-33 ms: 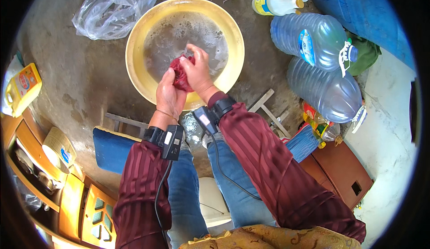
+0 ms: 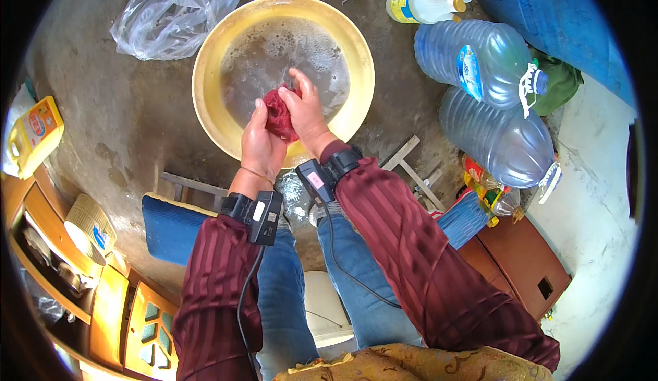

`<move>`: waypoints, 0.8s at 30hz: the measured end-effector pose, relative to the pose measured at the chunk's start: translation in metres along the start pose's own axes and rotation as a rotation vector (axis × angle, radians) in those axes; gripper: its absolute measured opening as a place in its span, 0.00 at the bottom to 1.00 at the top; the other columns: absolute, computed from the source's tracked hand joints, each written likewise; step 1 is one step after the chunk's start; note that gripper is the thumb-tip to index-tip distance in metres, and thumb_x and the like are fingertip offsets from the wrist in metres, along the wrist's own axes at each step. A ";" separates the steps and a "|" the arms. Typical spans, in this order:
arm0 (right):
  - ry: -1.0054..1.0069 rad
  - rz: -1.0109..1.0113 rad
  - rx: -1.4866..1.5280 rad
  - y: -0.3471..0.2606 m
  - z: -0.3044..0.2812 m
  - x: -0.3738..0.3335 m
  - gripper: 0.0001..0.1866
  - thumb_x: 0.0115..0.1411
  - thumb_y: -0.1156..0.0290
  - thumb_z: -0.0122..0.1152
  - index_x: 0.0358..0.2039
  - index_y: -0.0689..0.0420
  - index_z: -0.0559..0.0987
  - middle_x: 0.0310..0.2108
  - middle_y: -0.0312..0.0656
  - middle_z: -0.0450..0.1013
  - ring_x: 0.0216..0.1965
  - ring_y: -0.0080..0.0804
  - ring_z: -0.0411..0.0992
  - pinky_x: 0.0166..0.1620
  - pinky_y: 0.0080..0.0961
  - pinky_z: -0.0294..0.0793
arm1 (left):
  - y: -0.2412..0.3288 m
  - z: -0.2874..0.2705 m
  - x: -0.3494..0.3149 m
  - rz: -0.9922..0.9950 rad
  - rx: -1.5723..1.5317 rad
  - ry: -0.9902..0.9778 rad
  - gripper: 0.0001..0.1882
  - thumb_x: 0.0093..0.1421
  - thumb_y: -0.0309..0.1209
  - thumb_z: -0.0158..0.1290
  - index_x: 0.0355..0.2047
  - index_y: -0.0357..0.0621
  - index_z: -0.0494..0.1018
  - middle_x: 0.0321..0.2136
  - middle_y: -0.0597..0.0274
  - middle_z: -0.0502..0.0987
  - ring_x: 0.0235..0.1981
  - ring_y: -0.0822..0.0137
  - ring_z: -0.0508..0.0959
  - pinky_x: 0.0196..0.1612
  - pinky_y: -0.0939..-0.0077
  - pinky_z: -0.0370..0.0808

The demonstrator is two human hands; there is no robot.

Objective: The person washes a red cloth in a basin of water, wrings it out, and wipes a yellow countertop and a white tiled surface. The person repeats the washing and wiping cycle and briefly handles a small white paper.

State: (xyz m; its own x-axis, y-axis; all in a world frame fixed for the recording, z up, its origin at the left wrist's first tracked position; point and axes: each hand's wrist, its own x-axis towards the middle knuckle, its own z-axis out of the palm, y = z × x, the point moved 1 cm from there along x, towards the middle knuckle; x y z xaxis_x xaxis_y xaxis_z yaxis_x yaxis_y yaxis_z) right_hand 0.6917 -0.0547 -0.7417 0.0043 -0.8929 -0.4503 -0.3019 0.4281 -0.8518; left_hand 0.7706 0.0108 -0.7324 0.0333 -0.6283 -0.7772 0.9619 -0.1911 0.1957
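Observation:
Between my two hands is a small wadded red cloth (image 2: 279, 115), wet-looking and bunched into a lump. My left hand (image 2: 261, 141) grips it from the left and below, its thumb pointing up along the side. From the right, my right hand (image 2: 306, 110) presses on it with the thumb on top and the fingers curled beyond. Both hands are over the near part of a wide yellow basin (image 2: 205, 117), which holds cloudy grey water (image 2: 250, 48) with suds on top. The cloth's underside is hidden by my palms.
Clear plastic sheeting (image 2: 179, 17) lies beyond the basin to the left. At right are a white jug (image 2: 428, 7) and two large clear water bottles (image 2: 445, 48). A blue-topped stool (image 2: 171, 230) stands at near left, and a yellow jug (image 2: 40, 134) at far left.
My hands have shifted very slightly around the red cloth. More of its surface shows between my thumbs, and it looks rounder. The basin has not moved.

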 end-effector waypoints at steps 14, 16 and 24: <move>-0.288 -0.623 -0.193 -0.036 -0.008 -0.027 0.06 0.59 0.72 0.63 0.35 0.59 0.79 0.37 0.44 0.75 0.39 0.43 0.73 0.48 0.36 0.71 | -0.005 -0.023 0.008 -0.079 0.027 0.078 0.16 0.71 0.43 0.43 0.44 0.44 0.73 0.40 0.60 0.78 0.41 0.64 0.79 0.45 0.70 0.78; -0.309 -0.529 -0.109 -0.035 -0.006 -0.027 0.05 0.60 0.72 0.63 0.32 0.60 0.78 0.33 0.42 0.74 0.35 0.38 0.71 0.42 0.31 0.72 | -0.005 -0.028 0.013 -0.075 0.059 0.095 0.16 0.71 0.43 0.44 0.43 0.44 0.74 0.37 0.61 0.78 0.39 0.65 0.79 0.42 0.70 0.78; -0.286 -0.162 0.059 -0.030 -0.001 -0.033 0.16 0.66 0.67 0.62 0.22 0.60 0.73 0.22 0.30 0.64 0.26 0.16 0.59 0.29 0.20 0.63 | -0.017 0.002 0.001 0.007 0.133 0.303 0.17 0.66 0.45 0.49 0.36 0.44 0.76 0.30 0.65 0.75 0.32 0.67 0.75 0.35 0.71 0.73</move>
State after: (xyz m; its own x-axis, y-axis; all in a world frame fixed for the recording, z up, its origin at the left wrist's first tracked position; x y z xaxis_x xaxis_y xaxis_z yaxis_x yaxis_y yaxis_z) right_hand 0.6998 -0.0384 -0.7016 0.3180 -0.8780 -0.3578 -0.2200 0.2988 -0.9286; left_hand 0.7542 0.0121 -0.7350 0.1379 -0.3808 -0.9143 0.9182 -0.2969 0.2621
